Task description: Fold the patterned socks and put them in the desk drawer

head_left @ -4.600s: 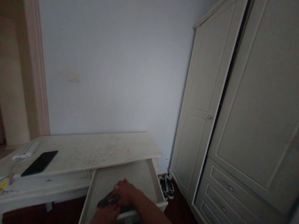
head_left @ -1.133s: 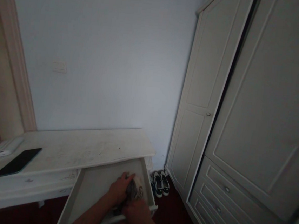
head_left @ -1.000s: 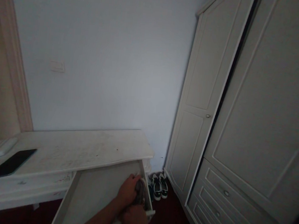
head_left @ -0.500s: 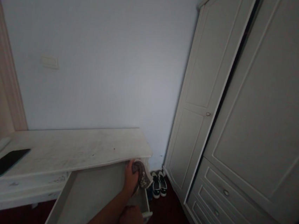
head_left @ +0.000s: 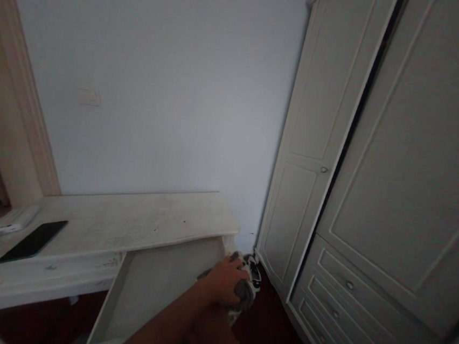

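Note:
My left hand (head_left: 227, 281) reaches across from the lower left, its fingers wrapped round a brown-grey cloth (head_left: 245, 295) at the right side of a pulled-out drawer (head_left: 154, 281). Part of the cloth shows beyond the fingers, to the right of the drawer. My right hand (head_left: 212, 330) is low and close beneath my left forearm, near the drawer's front right. Its fingers are hidden, so what it touches cannot be made out. The drawer's pale bottom shows bare to the left of my arms.
The drawer belongs to a worn white desk (head_left: 128, 216) against the wall. A dark tablet (head_left: 34, 241) and a white object (head_left: 16, 222) lie on its left part. Sneakers (head_left: 255, 272) stand on the dark red floor beside a white wardrobe (head_left: 295, 200).
My left hand and the cloth have moved from inside the drawer's back right corner toward me and rightward, over its side. My right hand has slipped behind my left arm. The view has shifted slightly.

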Available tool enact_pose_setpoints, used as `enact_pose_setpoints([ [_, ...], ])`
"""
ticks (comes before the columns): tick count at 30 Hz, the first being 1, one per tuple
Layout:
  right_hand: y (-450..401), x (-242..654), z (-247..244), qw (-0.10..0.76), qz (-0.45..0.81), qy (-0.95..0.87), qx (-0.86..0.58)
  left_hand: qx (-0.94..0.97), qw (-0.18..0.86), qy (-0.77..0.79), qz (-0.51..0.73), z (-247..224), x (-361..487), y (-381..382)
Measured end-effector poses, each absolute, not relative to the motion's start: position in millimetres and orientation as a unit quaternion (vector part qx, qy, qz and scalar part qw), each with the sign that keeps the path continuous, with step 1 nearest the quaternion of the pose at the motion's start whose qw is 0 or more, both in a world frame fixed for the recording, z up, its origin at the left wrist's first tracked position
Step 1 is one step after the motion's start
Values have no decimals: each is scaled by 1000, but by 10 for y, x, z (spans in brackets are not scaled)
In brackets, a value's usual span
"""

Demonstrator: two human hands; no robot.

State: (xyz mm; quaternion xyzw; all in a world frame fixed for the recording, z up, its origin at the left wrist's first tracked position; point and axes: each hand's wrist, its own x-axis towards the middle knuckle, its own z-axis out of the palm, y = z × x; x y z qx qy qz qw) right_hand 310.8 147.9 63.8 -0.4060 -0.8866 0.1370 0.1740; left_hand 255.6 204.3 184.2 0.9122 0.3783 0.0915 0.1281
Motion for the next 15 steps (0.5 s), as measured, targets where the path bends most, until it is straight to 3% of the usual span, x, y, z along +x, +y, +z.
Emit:
enact_pose_setpoints([
  [8,1505,3130,658,176,120,-887,-409,866,130,471,103,1819,2467,2038],
  [15,1482,3108,911,69,84,-895,-432,789,165,571,155,1523,2120,2295],
])
